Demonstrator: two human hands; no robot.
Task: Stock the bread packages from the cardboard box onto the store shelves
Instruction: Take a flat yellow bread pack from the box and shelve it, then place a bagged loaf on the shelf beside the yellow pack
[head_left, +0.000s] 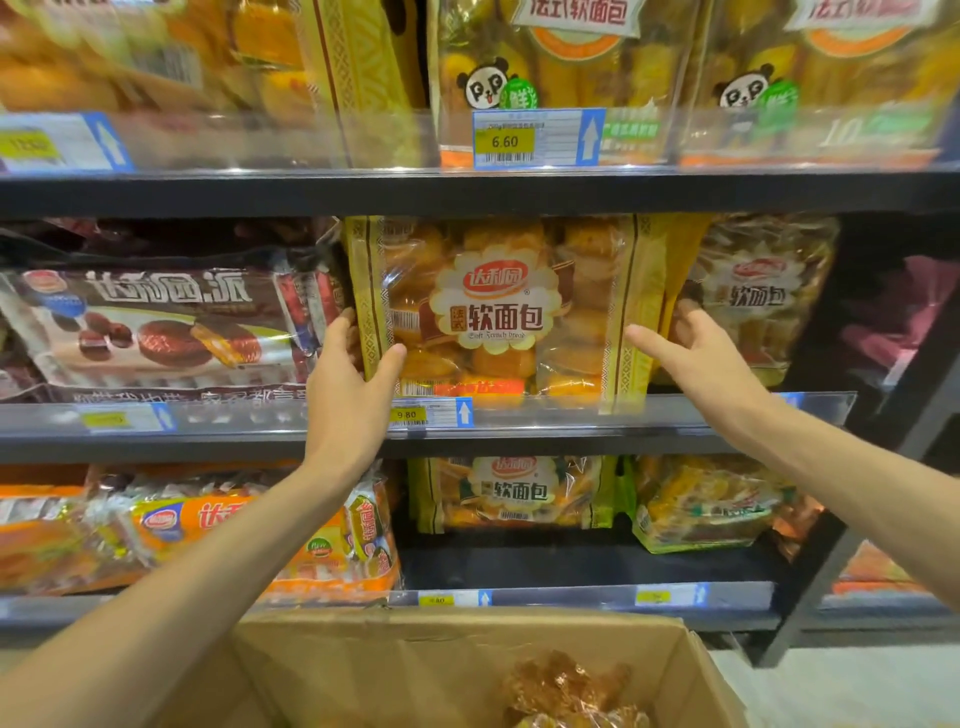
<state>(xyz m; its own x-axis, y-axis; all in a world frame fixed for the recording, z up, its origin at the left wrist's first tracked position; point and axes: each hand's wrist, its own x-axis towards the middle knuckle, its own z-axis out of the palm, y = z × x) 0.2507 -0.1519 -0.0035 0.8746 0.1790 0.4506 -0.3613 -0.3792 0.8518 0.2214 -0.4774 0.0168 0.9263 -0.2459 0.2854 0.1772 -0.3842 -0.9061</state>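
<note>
1. The left hand (349, 387) is gripping the lower left edge of the bread pack (506, 312), thumb pressing on the clear front, fingers wrapping round behind the side.
2. That bread pack is standing upright on the middle shelf (571, 439), right between the two hands, its bottom sitting behind the clear rail.
3. The right hand (698, 358) is hovering at the pack's right edge with its fingers spread apart; I cannot tell whether the tips are touching the wrapper.
4. Just beyond the right hand, a second pack (763, 301) of the same bread is leaning at the back.
5. Beside the left hand, on its outer side, a brown pie bag (156, 322) is lying across the shelf.
6. Below both forearms, the cardboard box (467, 670) is sitting open, with more wrapped bread (571, 691) showing inside.
7. A price tag (431, 413) is sitting just beside the left wrist.
</note>
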